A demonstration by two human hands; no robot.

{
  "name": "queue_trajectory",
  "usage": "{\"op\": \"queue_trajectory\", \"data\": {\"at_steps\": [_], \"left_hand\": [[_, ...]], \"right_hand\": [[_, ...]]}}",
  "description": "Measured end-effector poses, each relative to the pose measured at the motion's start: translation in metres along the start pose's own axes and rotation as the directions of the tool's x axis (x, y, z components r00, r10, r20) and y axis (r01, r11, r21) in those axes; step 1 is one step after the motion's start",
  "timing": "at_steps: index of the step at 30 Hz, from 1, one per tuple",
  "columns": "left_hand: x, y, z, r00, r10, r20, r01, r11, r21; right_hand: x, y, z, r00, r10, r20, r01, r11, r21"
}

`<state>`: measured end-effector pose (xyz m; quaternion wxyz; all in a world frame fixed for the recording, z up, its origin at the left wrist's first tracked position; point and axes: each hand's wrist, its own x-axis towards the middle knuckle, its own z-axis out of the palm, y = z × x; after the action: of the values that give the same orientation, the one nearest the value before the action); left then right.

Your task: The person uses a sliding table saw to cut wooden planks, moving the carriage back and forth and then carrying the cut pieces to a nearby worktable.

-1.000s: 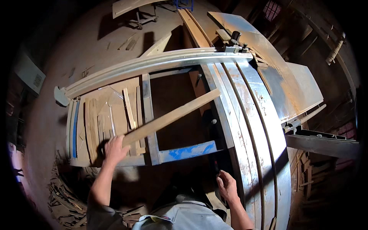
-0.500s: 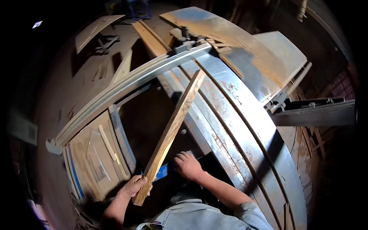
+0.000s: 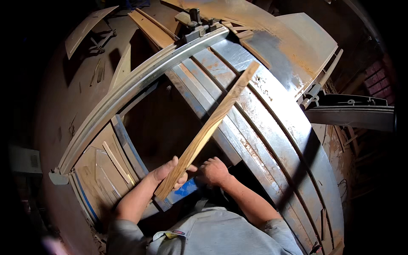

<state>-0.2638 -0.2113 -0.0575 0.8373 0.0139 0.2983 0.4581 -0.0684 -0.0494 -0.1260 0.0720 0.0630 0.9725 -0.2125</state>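
Observation:
A long, narrow wooden board [image 3: 211,121] with dark and pale grain slants up and to the right. My left hand [image 3: 166,172] is closed around its near part, thumb on the left side and fingers on the right. The board's far end is over the grooved metal machine table [image 3: 280,114]; I cannot tell whether it touches. To the right of the left hand, my right hand [image 3: 215,171] is curled near a blue part [image 3: 185,188] of the machine frame. What its fingers hold, if anything, is hidden.
A dark opening [image 3: 157,123] lies left of the metal table, bordered by a long metal rail [image 3: 123,85]. A thin wood strip [image 3: 117,162] lies on the panel at left. Beyond the table is a dusty sheet [image 3: 293,55] with several offcuts [image 3: 242,32].
The board has swung and shifted to the right, its far end now farther over the metal table. My left hand has moved up and right with it. The whole view has shifted slightly.

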Motion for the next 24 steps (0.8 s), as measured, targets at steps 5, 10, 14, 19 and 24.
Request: {"op": "queue_trajectory", "data": {"at_steps": [5,10,14,19,24], "left_hand": [[0.004,0.015,-0.004,0.981,0.071,-0.179,-0.076,0.997,-0.023],[-0.004,0.028,0.001,0.932,0.161,-0.326,-0.085,0.968,0.235],[-0.004,0.043,0.013,0.9,0.176,-0.399,-0.03,0.938,0.346],[-0.01,0.054,0.025,0.935,0.151,-0.32,-0.03,0.935,0.352],[0.001,0.08,0.062,0.824,0.312,-0.472,0.13,0.708,0.694]], "right_hand": [[0.0,-0.006,-0.009,0.998,0.025,0.056,-0.028,0.999,0.047],[0.001,-0.005,-0.004,1.0,0.015,0.003,-0.016,0.999,0.047],[-0.001,-0.003,-0.006,1.0,0.014,-0.019,-0.013,0.999,0.049],[-0.003,-0.003,-0.01,0.999,-0.028,-0.026,0.031,0.994,0.105],[-0.008,0.0,-0.013,0.997,-0.079,0.013,0.078,0.991,0.105]]}}
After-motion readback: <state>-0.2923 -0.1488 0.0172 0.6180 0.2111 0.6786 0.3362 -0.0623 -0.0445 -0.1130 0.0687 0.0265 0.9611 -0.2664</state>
